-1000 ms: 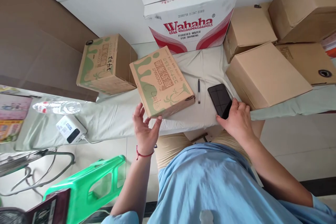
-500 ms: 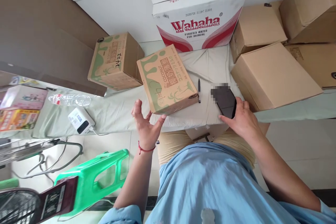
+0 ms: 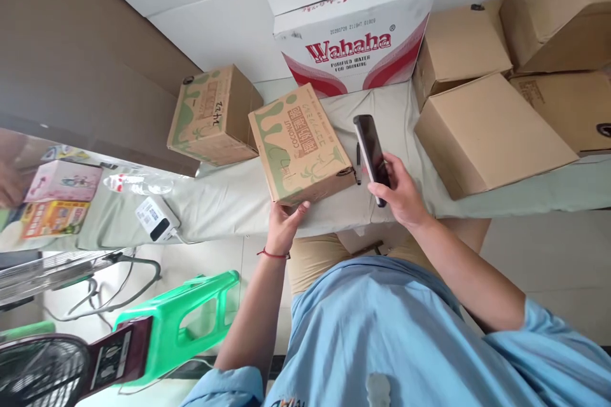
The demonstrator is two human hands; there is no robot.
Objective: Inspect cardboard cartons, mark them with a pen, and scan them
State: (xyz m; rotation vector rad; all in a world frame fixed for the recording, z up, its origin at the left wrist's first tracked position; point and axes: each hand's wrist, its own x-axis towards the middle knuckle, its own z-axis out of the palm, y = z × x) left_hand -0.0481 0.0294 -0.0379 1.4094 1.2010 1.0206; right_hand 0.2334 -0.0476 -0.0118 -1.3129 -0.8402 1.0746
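My right hand (image 3: 403, 194) is closed around a black smartphone (image 3: 372, 152), held tilted above the cloth just right of a black pen (image 3: 358, 164). At the near left corner of a brown coconut-print cardboard box (image 3: 300, 140), my left hand (image 3: 282, 229) grips the lower edge. Its thumb lies along the box's near side, and the other fingers are partly hidden by the corner. Handwriting marks the top of this box. A second coconut carton (image 3: 203, 108), with handwritten numbers, stands behind it to the left.
A white-and-red Wahaha carton (image 3: 358, 44) stands against the wall. Plain brown cartons (image 3: 496, 133) crowd the right. A white charging device (image 3: 155, 216) and plastic bottle (image 3: 140, 184) lie left. Another person's hand (image 3: 10, 184) shows at far left. A green stool (image 3: 167, 324) and fan (image 3: 42, 369) stand below.
My left hand has moved up and right from open air onto the box's near corner. My right hand has lifted the phone and brought it left, turning it more upright.
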